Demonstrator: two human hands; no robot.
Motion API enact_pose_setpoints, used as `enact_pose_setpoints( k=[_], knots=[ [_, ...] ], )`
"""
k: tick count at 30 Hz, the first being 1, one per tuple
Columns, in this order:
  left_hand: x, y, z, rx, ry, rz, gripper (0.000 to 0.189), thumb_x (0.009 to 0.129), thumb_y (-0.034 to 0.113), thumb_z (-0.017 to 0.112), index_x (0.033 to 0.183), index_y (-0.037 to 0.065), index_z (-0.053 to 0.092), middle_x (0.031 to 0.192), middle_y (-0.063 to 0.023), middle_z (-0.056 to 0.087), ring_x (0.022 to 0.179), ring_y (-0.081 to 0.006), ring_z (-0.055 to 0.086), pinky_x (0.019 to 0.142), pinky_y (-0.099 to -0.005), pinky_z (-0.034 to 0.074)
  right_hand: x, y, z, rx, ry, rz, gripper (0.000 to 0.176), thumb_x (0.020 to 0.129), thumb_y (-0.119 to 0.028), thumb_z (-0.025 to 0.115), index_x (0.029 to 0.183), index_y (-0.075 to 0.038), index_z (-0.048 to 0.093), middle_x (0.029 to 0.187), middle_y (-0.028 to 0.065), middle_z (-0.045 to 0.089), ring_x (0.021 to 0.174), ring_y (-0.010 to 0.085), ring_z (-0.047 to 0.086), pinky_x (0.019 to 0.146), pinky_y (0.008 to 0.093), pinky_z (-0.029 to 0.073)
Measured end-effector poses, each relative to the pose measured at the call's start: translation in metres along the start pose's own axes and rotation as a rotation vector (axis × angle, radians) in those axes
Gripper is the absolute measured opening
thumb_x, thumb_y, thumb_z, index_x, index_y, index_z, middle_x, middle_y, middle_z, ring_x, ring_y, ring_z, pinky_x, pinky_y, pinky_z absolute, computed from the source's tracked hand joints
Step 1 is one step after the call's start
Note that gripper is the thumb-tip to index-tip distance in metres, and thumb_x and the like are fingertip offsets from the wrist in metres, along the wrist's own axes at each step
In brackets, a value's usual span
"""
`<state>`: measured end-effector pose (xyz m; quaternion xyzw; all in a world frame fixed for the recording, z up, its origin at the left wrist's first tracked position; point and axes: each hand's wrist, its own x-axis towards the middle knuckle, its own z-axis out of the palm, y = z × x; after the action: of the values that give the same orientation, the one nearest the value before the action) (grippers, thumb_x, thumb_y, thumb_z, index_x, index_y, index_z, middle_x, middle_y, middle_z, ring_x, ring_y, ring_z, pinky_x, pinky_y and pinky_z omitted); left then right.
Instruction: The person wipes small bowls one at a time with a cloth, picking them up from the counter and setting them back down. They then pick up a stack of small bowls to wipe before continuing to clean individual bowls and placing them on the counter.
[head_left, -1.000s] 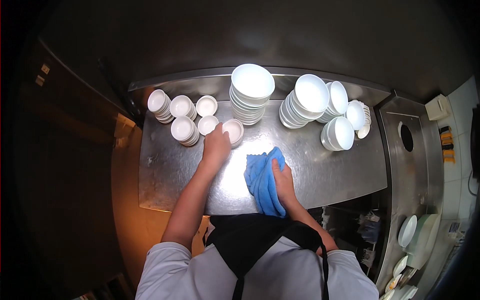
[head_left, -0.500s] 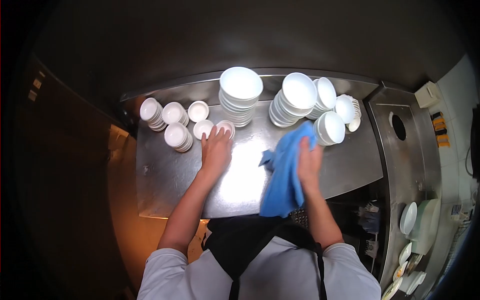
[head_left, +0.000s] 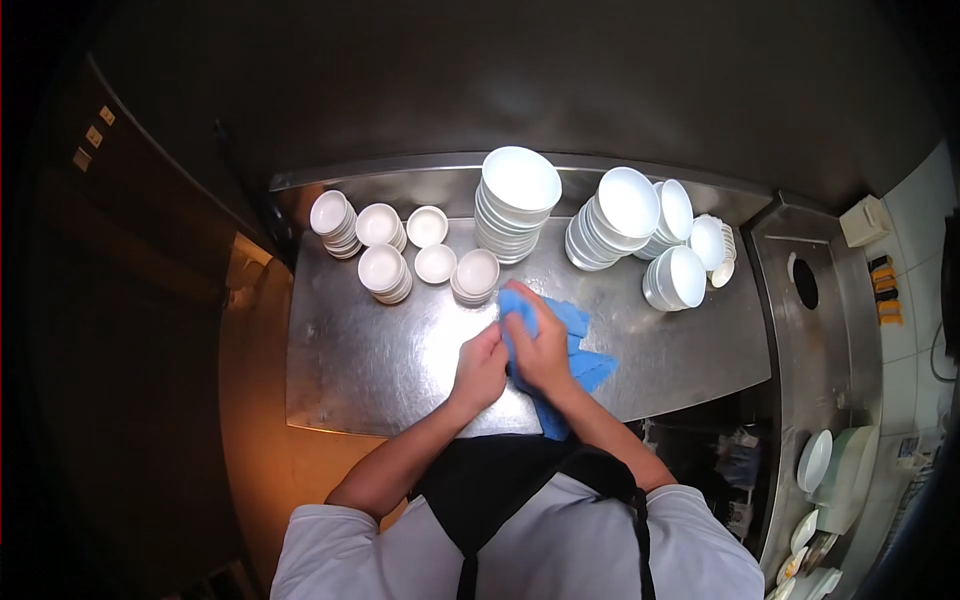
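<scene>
A blue cloth (head_left: 594, 370) is bunched in my right hand (head_left: 543, 350), its loose folds hanging to the right and down over the steel counter's front edge. My left hand (head_left: 481, 372) is closed against the cloth's left side, fingers curled; whatever lies inside them is hidden. Just beyond both hands stands a short stack of small white bowls (head_left: 475, 273). To its left are a single-looking small bowl (head_left: 435, 263), another behind it (head_left: 428, 227), and stacks of small bowls (head_left: 382, 268).
The steel counter (head_left: 350, 350) carries a tall stack of large white bowls (head_left: 520, 180) at the back. More bowl stacks (head_left: 628, 203) stand at right, beside white spoons (head_left: 724, 270). Further right, a side counter (head_left: 815, 360) has a round hole and white dishes (head_left: 816, 460).
My left hand has left the small bowls and come back to the cloth. My right hand has moved left with the cloth, so both hands meet. The view has shifted slightly.
</scene>
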<state>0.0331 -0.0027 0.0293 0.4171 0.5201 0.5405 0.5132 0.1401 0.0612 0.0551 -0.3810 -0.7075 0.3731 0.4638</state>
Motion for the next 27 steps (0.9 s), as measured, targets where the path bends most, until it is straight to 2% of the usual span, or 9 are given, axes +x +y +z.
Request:
enact_pose_setpoints(
  k=[3, 8, 11, 14, 16, 21, 22, 25, 27],
  knots=[
    [-0.016, 0.008, 0.012, -0.098, -0.011, 0.103, 0.026, 0.102, 0.008, 0.049, 0.122, -0.004, 0.061, 0.109, -0.0036, 0.067, 0.093, -0.0075, 0.059, 0.085, -0.0242, 0.048, 0.023, 0.000, -0.026, 0.353, -0.164, 0.676, 0.035, 0.095, -0.017, 0.059, 0.122, 0.004, 0.061, 0.127, 0.0220, 0.062, 0.119, 0.0307, 0.061, 0.101, 0.0376, 0.045],
    [-0.002, -0.002, -0.011, 0.267, 0.153, 0.041, 0.022, 0.102, 0.008, 0.049, 0.116, -0.003, 0.062, 0.102, -0.0027, 0.068, 0.090, -0.0073, 0.059, 0.081, -0.0239, 0.048, -0.020, -0.003, 0.017, -0.122, -0.009, -0.188, 0.039, 0.100, -0.020, 0.052, 0.131, 0.002, 0.058, 0.122, 0.0152, 0.067, 0.113, 0.0210, 0.061, 0.100, 0.0361, 0.045],
    [-0.013, 0.004, -0.015, -0.056, 0.010, 0.035, 0.022, 0.102, 0.007, 0.047, 0.113, -0.004, 0.064, 0.104, -0.0057, 0.069, 0.092, -0.0084, 0.060, 0.084, -0.0247, 0.048, -0.002, 0.005, 0.009, 0.222, -0.127, 0.209, 0.037, 0.100, -0.022, 0.055, 0.127, 0.003, 0.060, 0.117, 0.0139, 0.068, 0.110, 0.0224, 0.062, 0.098, 0.0363, 0.047],
    [-0.014, 0.024, -0.019, -0.512, -0.006, -0.030, 0.032, 0.104, 0.010, 0.044, 0.134, 0.000, 0.051, 0.118, -0.0096, 0.063, 0.106, -0.0141, 0.059, 0.093, -0.0275, 0.046, 0.011, 0.012, -0.010, 0.709, -0.173, 0.768, 0.033, 0.100, -0.024, 0.056, 0.117, 0.003, 0.063, 0.105, 0.0102, 0.070, 0.100, 0.0174, 0.063, 0.090, 0.0328, 0.049],
    [-0.007, 0.016, -0.020, -0.568, 0.112, 0.009, 0.042, 0.107, 0.017, 0.039, 0.146, 0.003, 0.036, 0.127, -0.0089, 0.055, 0.116, -0.0178, 0.055, 0.100, -0.0297, 0.042, 0.001, 0.015, 0.000, 0.506, -0.134, 0.564, 0.031, 0.100, -0.024, 0.056, 0.112, 0.004, 0.063, 0.098, 0.0079, 0.069, 0.093, 0.0139, 0.061, 0.083, 0.0313, 0.049],
    [-0.005, -0.002, -0.011, -0.328, 0.273, 0.090, 0.043, 0.108, 0.032, 0.035, 0.140, 0.005, 0.043, 0.126, -0.0081, 0.054, 0.117, -0.0161, 0.052, 0.102, -0.0303, 0.041, -0.025, -0.015, 0.021, 0.356, -0.100, 0.313, 0.031, 0.100, -0.022, 0.054, 0.115, 0.004, 0.062, 0.094, 0.0098, 0.068, 0.088, 0.0138, 0.060, 0.076, 0.0317, 0.048],
    [-0.004, 0.001, -0.013, -0.438, 0.257, -0.006, 0.045, 0.107, 0.034, 0.036, 0.139, 0.004, 0.044, 0.127, -0.0098, 0.053, 0.118, -0.0169, 0.051, 0.102, -0.0305, 0.040, -0.037, -0.010, 0.027, 0.242, -0.121, 0.300, 0.032, 0.095, -0.020, 0.060, 0.118, 0.003, 0.062, 0.100, 0.0164, 0.069, 0.094, 0.0250, 0.065, 0.085, 0.0375, 0.050],
    [-0.006, 0.017, -0.031, -0.787, 0.122, -0.357, 0.046, 0.106, 0.041, 0.037, 0.127, 0.004, 0.053, 0.118, -0.0105, 0.061, 0.106, -0.0181, 0.060, 0.097, -0.0338, 0.046, -0.037, -0.010, 0.020, -0.194, -0.294, -0.389, 0.050, 0.090, -0.019, 0.066, 0.129, 0.010, 0.052, 0.116, 0.0216, 0.066, 0.110, 0.0351, 0.063, 0.099, 0.0459, 0.047],
    [-0.007, 0.011, -0.048, -0.837, -0.028, -0.487, 0.049, 0.105, 0.044, 0.036, 0.125, 0.004, 0.056, 0.116, -0.0112, 0.064, 0.105, -0.0220, 0.063, 0.098, -0.0385, 0.048, -0.044, 0.013, 0.016, -0.206, -0.408, -0.461, 0.052, 0.082, -0.014, 0.071, 0.128, 0.004, 0.055, 0.121, 0.0219, 0.063, 0.116, 0.0394, 0.060, 0.105, 0.0531, 0.041]
  ],
)
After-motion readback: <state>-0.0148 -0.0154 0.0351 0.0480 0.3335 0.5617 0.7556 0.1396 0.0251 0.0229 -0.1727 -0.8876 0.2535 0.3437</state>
